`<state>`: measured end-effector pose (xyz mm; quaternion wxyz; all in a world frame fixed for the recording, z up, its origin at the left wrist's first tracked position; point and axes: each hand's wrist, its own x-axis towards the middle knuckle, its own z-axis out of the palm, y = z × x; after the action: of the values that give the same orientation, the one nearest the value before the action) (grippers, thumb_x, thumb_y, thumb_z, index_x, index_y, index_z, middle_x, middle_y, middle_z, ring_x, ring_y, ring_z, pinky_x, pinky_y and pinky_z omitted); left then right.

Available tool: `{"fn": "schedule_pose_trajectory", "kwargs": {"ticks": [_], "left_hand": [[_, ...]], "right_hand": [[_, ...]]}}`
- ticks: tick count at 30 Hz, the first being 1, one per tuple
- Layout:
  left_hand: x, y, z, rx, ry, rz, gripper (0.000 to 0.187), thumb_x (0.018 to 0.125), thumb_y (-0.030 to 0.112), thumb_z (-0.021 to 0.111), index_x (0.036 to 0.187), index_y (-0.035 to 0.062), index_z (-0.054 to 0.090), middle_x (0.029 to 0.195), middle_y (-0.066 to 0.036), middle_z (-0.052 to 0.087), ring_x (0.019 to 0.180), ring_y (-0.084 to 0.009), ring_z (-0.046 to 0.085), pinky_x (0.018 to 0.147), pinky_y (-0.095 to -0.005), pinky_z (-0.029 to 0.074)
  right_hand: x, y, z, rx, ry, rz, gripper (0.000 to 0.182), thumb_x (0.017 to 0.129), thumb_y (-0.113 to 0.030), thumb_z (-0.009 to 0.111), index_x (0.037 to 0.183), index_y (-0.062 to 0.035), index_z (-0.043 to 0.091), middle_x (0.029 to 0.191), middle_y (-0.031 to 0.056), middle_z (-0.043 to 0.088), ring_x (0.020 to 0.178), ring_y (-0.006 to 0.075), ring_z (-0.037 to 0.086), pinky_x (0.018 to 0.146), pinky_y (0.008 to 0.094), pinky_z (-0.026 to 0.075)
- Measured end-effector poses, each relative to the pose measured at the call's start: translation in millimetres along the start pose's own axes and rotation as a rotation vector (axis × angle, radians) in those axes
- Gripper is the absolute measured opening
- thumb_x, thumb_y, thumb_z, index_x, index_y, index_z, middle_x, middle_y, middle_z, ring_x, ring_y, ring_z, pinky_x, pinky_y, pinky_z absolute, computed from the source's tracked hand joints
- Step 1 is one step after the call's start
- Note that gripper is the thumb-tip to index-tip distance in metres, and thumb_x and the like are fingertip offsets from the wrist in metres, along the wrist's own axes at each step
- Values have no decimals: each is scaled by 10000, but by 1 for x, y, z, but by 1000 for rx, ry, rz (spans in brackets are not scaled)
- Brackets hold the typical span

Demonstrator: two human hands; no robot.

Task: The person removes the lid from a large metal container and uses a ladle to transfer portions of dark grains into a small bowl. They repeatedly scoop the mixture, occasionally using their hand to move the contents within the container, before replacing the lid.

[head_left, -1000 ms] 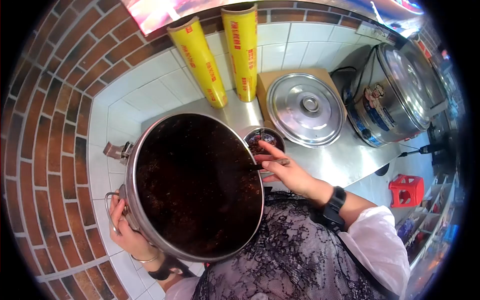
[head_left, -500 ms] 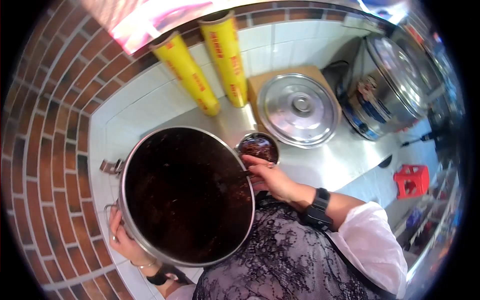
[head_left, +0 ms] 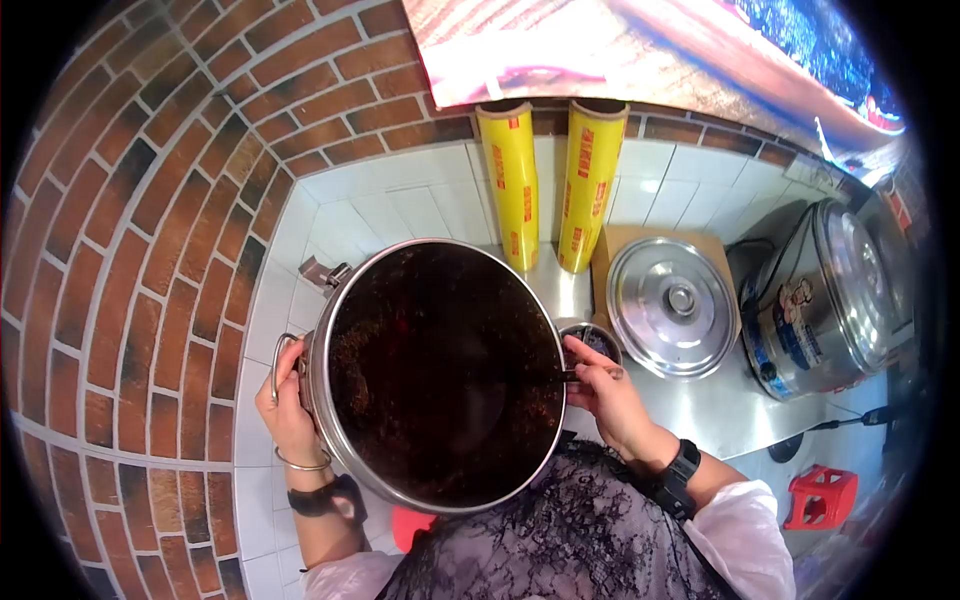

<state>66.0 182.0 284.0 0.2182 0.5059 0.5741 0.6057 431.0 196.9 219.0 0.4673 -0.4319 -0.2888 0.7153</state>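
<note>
A large steel pot [head_left: 345, 440] is held up in front of me, with dark contents and specks clinging to its inner wall. My left hand [head_left: 290, 405] is wrapped round the handle on the pot's left side. On the right, my right hand [head_left: 606, 400] is closed on a dark handle at the pot's rim; whether it belongs to a ladle inside is hidden. Just behind that hand sits a small metal bowl [head_left: 612, 345], partly covered by the fingers and the pot.
Two yellow rolls [head_left: 512, 190] stand against the tiled wall. A round steel lid [head_left: 650, 310] rests on cardboard, beside a large steel container [head_left: 800, 310]. A red stool [head_left: 822, 498] is at the lower right, and a brick wall [head_left: 150, 300] at the left.
The view has turned and shifted, so the pot, both hands and the counter items appear farther right. The pot's tilt looks slightly different, and both hands keep their hold.
</note>
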Motion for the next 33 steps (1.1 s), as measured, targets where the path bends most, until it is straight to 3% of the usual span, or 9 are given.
{"fn": "schedule_pose_trajectory", "kwargs": {"ticks": [3,4,9,15,18,22,26,27,33], "left_hand": [[6,-12,-1,-152,41,-20,369,854,17,388,1117,-110,613,1121,-157,640,1089,-208,572,979,-315,402],[8,-12,-1,-165,54,-16,369,854,17,388,1117,-110,613,1121,-157,640,1089,-208,572,979,-315,402],[24,-31,-6,-249,48,-124,382,867,47,392,1148,-117,591,1104,-157,641,987,-184,613,865,-278,477],[44,-64,-14,-229,36,-22,386,930,128,400,1176,-113,573,1144,-165,626,1043,-207,597,929,-303,458],[50,-79,-27,-175,-58,-1,408,960,207,446,1197,-104,564,1170,-152,617,1065,-193,584,942,-298,447],[43,-84,-39,-281,-35,-106,419,965,225,458,1213,-98,557,1176,-137,616,1066,-183,584,936,-285,450],[34,-85,-44,-324,21,-52,395,961,189,463,1217,-98,554,1170,-136,616,1040,-184,598,911,-281,467],[31,-80,-44,-378,29,-44,382,959,170,467,1217,-98,554,1166,-137,616,1027,-182,605,899,-276,474],[34,-81,-50,-443,141,-113,343,918,95,483,1181,-104,574,1044,-106,652,863,-131,633,753,-233,508]], "right_hand": [[7,-13,3,-118,-5,10,494,918,-78,399,1412,-65,398,1230,68,582,961,141,609,840,292,504],[4,-23,12,-104,5,-29,483,931,-170,470,1404,-81,428,893,-37,518,718,52,483,723,205,444],[16,-36,25,-329,-47,-178,498,909,-114,489,1404,-105,435,798,-31,524,712,56,477,678,200,413],[5,-46,44,-605,-57,-266,506,903,-96,491,1405,-97,429,846,-22,564,774,59,488,727,209,416],[-5,-43,56,-631,-71,-318,538,884,-52,502,1414,-107,420,926,-10,573,856,82,514,840,227,424],[-16,-39,69,-581,-98,-276,532,923,2,441,1442,-88,364,866,-45,488,722,34,423,622,176,348],[-17,-37,77,-676,-46,-313,522,904,-55,473,1418,-127,422,975,-21,536,784,41,465,714,175,391],[-16,-40,79,-736,-64,-266,536,921,-160,446,1445,-87,355,1096,69,599,952,119,555,836,254,459],[0,-45,101,-721,-141,-304,525,947,-181,411,1445,-39,322,1133,110,620,1043,174,590,903,299,465]]}}
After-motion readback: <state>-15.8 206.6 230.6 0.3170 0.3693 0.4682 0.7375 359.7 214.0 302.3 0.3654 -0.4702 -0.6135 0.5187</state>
